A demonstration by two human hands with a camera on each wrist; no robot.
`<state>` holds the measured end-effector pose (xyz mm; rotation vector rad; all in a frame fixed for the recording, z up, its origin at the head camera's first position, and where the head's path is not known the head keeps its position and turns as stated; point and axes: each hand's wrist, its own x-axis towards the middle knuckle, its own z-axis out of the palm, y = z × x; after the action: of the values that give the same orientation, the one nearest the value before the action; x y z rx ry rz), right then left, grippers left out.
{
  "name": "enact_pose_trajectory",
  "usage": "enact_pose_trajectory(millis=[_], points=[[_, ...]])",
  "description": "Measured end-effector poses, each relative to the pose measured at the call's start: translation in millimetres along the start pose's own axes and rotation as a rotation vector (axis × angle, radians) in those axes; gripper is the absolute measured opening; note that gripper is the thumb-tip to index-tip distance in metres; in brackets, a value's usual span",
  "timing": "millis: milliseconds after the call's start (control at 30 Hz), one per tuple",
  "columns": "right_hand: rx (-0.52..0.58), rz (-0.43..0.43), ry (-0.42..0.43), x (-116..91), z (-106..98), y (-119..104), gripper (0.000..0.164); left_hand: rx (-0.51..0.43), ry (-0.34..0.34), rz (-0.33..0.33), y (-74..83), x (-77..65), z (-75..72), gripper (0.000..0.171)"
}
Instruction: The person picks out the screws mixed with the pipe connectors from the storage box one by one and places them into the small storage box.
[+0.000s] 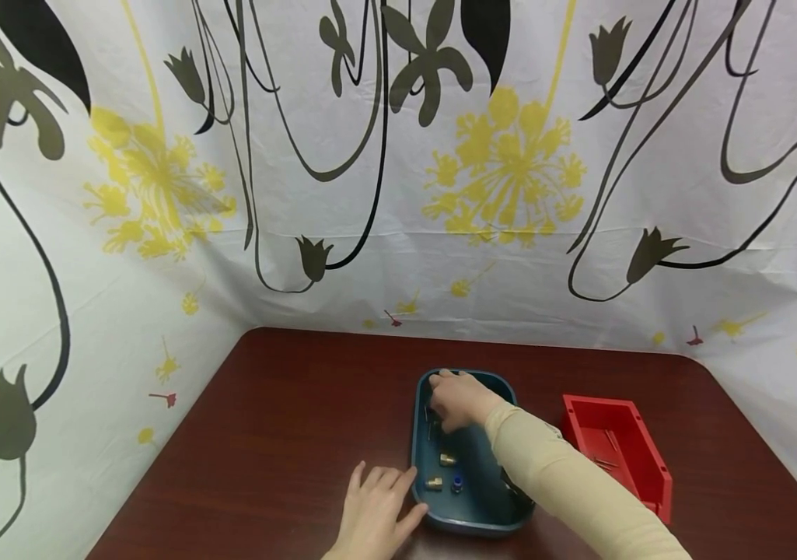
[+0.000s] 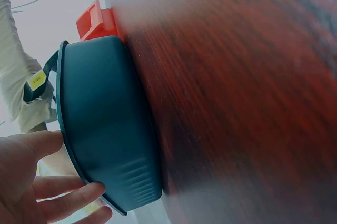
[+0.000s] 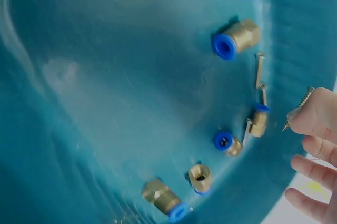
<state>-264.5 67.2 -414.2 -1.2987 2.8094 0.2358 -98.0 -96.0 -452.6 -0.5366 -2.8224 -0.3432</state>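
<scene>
A blue-green tray (image 1: pixel 484 467) holds several brass push-in fittings with blue collars, such as this fitting (image 3: pixel 238 38), and a few small screws (image 3: pixel 259 70). Over the tray's far end is my right hand (image 1: pixel 463 400); in the right wrist view its thumb and index finger pinch a small brass-coloured screw (image 3: pixel 306 97) above the tray. My left hand (image 1: pixel 379 509) is at the tray's near left side. In the left wrist view its thumb and fingers touch the rim, spread and only slightly bent.
To the right of the tray stands a red bin (image 1: pixel 653 459) with a few thin screw-like pieces (image 1: pixel 608 463) inside. Both containers stand on a dark reddish-brown table (image 1: pixel 300 420). A patterned cloth (image 1: pixel 384 210) hangs behind and at the sides.
</scene>
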Motion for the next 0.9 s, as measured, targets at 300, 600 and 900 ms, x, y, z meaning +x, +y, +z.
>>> enact_pose_trajectory(millis=[300, 600, 900], points=[[-0.040, -0.011, 0.035, -10, -16, 8, 0.027, 0.000, -0.003, 0.002, 0.5, -0.4, -0.7, 0.042], [-0.023, -0.057, 0.084, -21, -27, 16, 0.030, -0.005, -0.017, -0.006, 1.2, 0.4, -0.6, 0.041], [0.002, -0.083, 0.114, -35, -37, 27, 0.032, 0.005, 0.004, 0.003, 2.1, 0.6, 0.0, 0.041]])
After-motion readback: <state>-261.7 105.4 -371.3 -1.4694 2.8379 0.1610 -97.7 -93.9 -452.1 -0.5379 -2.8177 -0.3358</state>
